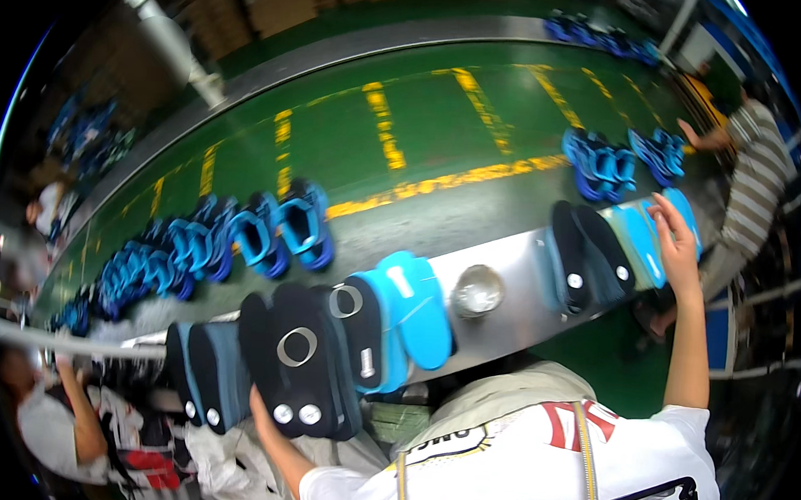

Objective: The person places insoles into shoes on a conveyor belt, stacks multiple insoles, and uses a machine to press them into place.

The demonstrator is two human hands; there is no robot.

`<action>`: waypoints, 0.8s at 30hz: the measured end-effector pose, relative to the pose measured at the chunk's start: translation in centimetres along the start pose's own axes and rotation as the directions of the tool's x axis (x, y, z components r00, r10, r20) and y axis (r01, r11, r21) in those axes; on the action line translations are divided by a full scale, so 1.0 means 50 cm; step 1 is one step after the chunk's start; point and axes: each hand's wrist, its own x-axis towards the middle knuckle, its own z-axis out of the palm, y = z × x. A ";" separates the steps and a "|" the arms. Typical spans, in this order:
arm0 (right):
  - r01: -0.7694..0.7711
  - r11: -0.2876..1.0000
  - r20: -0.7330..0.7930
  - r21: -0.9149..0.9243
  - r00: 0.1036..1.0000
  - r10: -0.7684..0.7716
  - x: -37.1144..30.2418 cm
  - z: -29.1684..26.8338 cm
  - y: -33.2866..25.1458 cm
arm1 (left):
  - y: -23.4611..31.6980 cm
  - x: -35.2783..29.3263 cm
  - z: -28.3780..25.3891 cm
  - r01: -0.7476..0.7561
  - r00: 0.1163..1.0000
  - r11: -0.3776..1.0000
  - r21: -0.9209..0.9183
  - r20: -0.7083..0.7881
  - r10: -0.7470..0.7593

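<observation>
My left hand reaches under the lower edge of a bunch of black insoles, each with a white round sticker at the heel. Most of its fingers are hidden behind them. At the right end of the metal bench, my right hand has fingers extended and apart over light blue insoles. Whether it touches them is unclear. Next to these lie dark insoles. Right of my left hand, more blue insoles overlap a black one with a grey ring.
A round clear dish sits on the metal bench. Blue shoes line the bench's far side, with more shoes at right. The green floor has yellow lines. A person in a striped shirt stands right; another person is at left.
</observation>
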 end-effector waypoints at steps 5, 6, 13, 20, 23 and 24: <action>-0.278 0.913 0.083 -0.299 0.945 0.315 -0.104 -0.094 0.255 | 0.216 -0.315 0.209 -0.326 0.408 0.545 0.772 -0.406 0.818; -0.276 0.930 0.160 -0.242 0.934 0.319 -0.106 -0.070 0.271 | 0.235 -0.354 0.252 -0.316 0.394 0.539 0.781 -0.409 0.823; 0.125 0.991 0.274 0.043 0.952 -0.132 -0.076 0.005 0.343 | 0.172 -0.427 0.956 -0.185 0.943 0.983 0.002 0.281 0.177; 0.138 0.977 0.565 0.161 0.799 -0.206 -0.091 0.076 0.404 | -0.025 -0.404 1.258 0.543 0.725 0.826 -0.152 0.582 -0.369; 0.085 0.996 0.698 0.022 0.712 -0.076 -0.078 0.087 0.407 | -0.037 -0.471 1.284 0.567 0.729 0.797 -0.210 0.578 -0.366; 0.092 0.996 0.727 -0.013 0.685 -0.054 -0.074 0.093 0.402 | -0.047 -0.496 1.289 0.533 0.782 0.821 -0.206 0.491 -0.384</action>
